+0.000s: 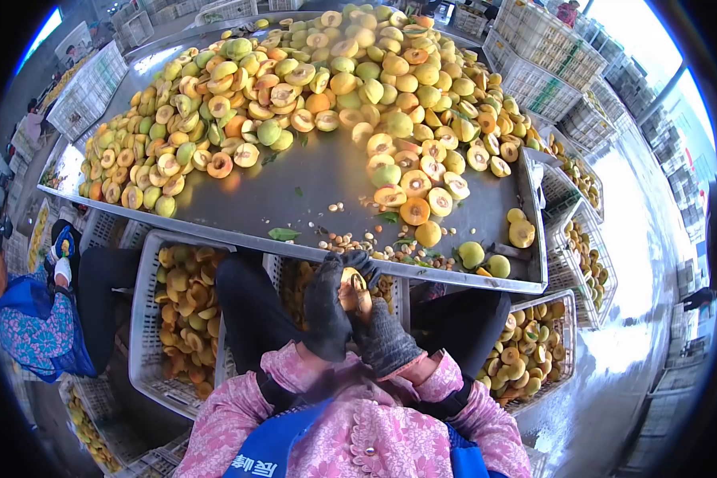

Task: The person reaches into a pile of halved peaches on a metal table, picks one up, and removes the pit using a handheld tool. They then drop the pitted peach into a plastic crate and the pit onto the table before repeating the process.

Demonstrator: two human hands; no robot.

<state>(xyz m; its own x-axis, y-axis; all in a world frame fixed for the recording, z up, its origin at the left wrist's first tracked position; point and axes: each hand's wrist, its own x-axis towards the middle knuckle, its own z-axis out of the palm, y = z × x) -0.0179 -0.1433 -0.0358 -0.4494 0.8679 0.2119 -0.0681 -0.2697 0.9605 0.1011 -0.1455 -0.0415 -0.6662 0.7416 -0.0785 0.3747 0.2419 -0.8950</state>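
Just off the near edge of the metal table (319, 175), the gloved left hand (325, 307) curls closed around a piece of fruit (348, 276), and the gloved right hand (382, 338) pinches it with bent fingers. Halved fruits (295, 88) heap over the table's far side; pits (346, 241) lie along its near edge. Below that edge, a crate (139, 319) holds more halves. Left of the table sits another person (36, 319).

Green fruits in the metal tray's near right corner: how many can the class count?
2. The left green fruit lies slightly farther back; the right green fruit lies beside it, closer to the tray's front rim. Neither is hidden.
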